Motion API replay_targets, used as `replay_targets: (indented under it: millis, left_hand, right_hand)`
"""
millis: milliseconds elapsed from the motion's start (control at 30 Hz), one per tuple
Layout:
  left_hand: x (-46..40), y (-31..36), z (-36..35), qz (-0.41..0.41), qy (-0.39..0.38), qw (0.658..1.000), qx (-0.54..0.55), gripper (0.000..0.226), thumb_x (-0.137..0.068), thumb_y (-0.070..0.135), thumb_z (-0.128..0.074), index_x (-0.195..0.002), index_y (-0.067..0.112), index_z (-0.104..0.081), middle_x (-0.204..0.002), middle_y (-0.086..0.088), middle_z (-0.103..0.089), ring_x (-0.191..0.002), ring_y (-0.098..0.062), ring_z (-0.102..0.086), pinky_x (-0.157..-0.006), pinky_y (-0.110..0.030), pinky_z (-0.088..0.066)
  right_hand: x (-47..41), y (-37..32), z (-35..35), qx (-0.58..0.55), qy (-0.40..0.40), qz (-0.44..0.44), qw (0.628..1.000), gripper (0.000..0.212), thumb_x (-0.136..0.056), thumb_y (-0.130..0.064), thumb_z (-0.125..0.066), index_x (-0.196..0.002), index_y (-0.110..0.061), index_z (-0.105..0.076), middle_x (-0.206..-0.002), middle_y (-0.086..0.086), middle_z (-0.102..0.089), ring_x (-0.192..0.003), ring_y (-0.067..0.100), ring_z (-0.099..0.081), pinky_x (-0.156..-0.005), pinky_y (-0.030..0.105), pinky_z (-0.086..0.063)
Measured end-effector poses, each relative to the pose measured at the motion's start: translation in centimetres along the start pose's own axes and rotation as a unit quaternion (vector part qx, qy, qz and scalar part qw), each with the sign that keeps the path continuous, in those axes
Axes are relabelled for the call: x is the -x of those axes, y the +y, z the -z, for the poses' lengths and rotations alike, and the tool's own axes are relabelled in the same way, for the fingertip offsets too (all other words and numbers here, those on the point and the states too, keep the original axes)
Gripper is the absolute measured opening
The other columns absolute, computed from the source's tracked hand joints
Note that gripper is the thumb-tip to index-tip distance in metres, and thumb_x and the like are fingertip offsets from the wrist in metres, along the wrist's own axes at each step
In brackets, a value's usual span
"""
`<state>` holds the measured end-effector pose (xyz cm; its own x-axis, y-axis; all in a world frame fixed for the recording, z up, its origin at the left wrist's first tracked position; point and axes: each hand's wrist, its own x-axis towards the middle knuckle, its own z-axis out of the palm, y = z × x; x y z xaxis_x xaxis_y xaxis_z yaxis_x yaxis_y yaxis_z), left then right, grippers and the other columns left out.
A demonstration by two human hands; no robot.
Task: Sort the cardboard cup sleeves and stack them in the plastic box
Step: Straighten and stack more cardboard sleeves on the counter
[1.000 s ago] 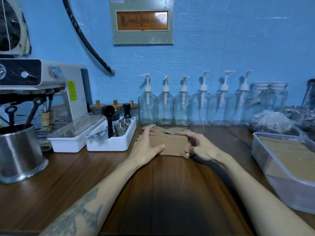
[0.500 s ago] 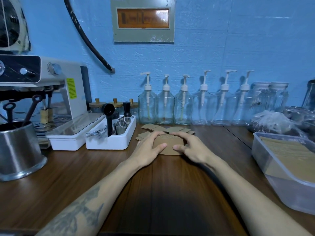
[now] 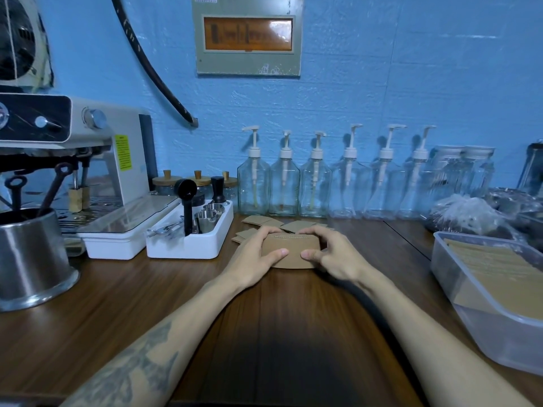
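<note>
Fingers of left hand [image 3: 255, 254] and right hand [image 3: 333, 255] curl around flat, curved brown cardboard sleeves [image 3: 291, 249].

A small stack of brown sleeves [image 3: 291, 249] stood on edge left of the plastic box [image 3: 482, 304]. More sleeves [image 3: 499, 268] lay flat inside it.

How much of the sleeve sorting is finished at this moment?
Done: many sleeves already lie in the plastic box. In hand: the left hand and right hand grip a small stack of sleeves. Left: several loose sleeves behind it.
</note>
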<state>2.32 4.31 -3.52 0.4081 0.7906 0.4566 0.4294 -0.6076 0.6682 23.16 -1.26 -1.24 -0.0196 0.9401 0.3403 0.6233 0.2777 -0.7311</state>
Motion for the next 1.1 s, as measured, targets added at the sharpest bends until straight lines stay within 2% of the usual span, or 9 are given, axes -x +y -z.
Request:
replay_targets:
  millis: [67,133,300,433,667,800,900,1000,1100]
  left_hand:
    - [0.0,0.1,0.0,0.011,0.009,1.000,0.012,0.042,-0.091,0.049,-0.062,-0.130,0.037,-0.050,-0.112,0.014,-0.059,-0.101,-0.003,-0.055,-0.087,-0.023,-0.044]
    - [-0.3,0.2,0.2,0.020,0.027,0.999,0.027,0.042,-0.093,0.052,-0.056,-0.130,0.034,-0.052,-0.105,0.012,-0.058,-0.094,-0.002,-0.055,-0.083,-0.019,-0.043]
    - [-3.0,1.0,0.7,0.010,0.030,0.999,-0.013,0.028,-0.099,0.035,-0.053,-0.124,0.024,-0.061,-0.112,0.011,-0.057,-0.102,-0.006,-0.056,-0.095,-0.029,-0.046]
    - [-6.6,1.3,-0.1,0.045,-0.027,0.996,-0.074,0.033,-0.098,0.032,-0.057,-0.129,0.020,-0.059,-0.123,0.001,-0.053,-0.114,-0.015,-0.055,-0.102,-0.033,-0.042]
    - [-12.2,1.5,-3.4,0.082,-0.079,0.985,-0.127,0.053,-0.097,0.034,-0.058,-0.144,0.015,-0.044,-0.150,-0.008,-0.042,-0.137,-0.025,-0.041,-0.116,-0.042,-0.033]
    - [-13.7,0.2,-5.0,0.109,-0.107,0.973,-0.171,0.067,-0.094,0.050,-0.058,-0.147,0.013,-0.040,-0.153,-0.012,-0.041,-0.137,-0.031,-0.042,-0.113,-0.044,-0.036]
    - [-13.8,-1.0,-5.7,0.122,-0.114,0.960,-0.223,0.071,-0.092,0.062,-0.051,-0.144,0.015,-0.043,-0.150,-0.008,-0.045,-0.134,-0.028,-0.046,-0.109,-0.044,-0.040]
    - [-13.9,-1.6,-5.5,0.115,-0.090,0.971,-0.191,0.063,-0.091,0.058,-0.057,-0.136,0.015,-0.052,-0.143,-0.007,-0.053,-0.128,-0.026,-0.052,-0.106,-0.044,-0.044]
    - [-13.6,-1.6,-5.0,0.107,-0.082,0.978,-0.158,0.061,-0.087,0.053,-0.066,-0.133,0.014,-0.055,-0.139,-0.007,-0.057,-0.126,-0.025,-0.054,-0.106,-0.044,-0.044]
  right_hand:
    - [0.1,0.1,1.0,-0.008,0.008,-0.011,1.000,0.038,-0.086,-0.013,-0.075,-0.115,-0.034,-0.063,-0.108,-0.005,-0.068,-0.098,0.014,-0.065,-0.084,0.031,-0.054]
    - [0.4,0.6,2.6,-0.010,0.021,-0.026,0.999,0.038,-0.086,-0.010,-0.075,-0.118,-0.028,-0.063,-0.113,-0.001,-0.068,-0.105,0.019,-0.064,-0.091,0.037,-0.055]
    - [1.2,2.7,6.0,0.017,0.082,-0.057,0.995,0.038,-0.087,-0.009,-0.074,-0.113,-0.033,-0.063,-0.115,0.001,-0.067,-0.106,0.022,-0.063,-0.098,0.046,-0.052]
    - [1.4,4.2,6.3,0.039,0.068,-0.076,0.994,0.040,-0.086,-0.011,-0.074,-0.113,-0.037,-0.060,-0.118,0.003,-0.066,-0.110,0.025,-0.060,-0.102,0.046,-0.049]
    - [1.0,5.2,6.6,0.040,0.054,-0.080,0.995,0.040,-0.086,-0.013,-0.074,-0.119,-0.033,-0.062,-0.120,0.001,-0.066,-0.110,0.022,-0.060,-0.103,0.042,-0.048]
    - [0.8,5.3,6.6,0.044,0.054,-0.080,0.994,0.040,-0.086,-0.013,-0.074,-0.120,-0.031,-0.062,-0.121,0.000,-0.066,-0.111,0.021,-0.060,-0.103,0.040,-0.047]
    - [0.7,5.3,6.5,0.042,0.057,-0.079,0.994,0.039,-0.086,-0.012,-0.074,-0.118,-0.032,-0.063,-0.117,0.000,-0.066,-0.108,0.021,-0.060,-0.101,0.039,-0.048]
    - [0.6,5.4,6.5,0.045,0.063,-0.074,0.994,0.040,-0.085,-0.011,-0.075,-0.117,-0.030,-0.064,-0.114,0.000,-0.068,-0.105,0.020,-0.061,-0.098,0.035,-0.049]
    - [0.5,5.5,6.4,0.028,0.060,-0.075,0.995,0.040,-0.085,-0.008,-0.074,-0.115,-0.032,-0.064,-0.110,-0.001,-0.069,-0.098,0.017,-0.061,-0.089,0.032,-0.051]
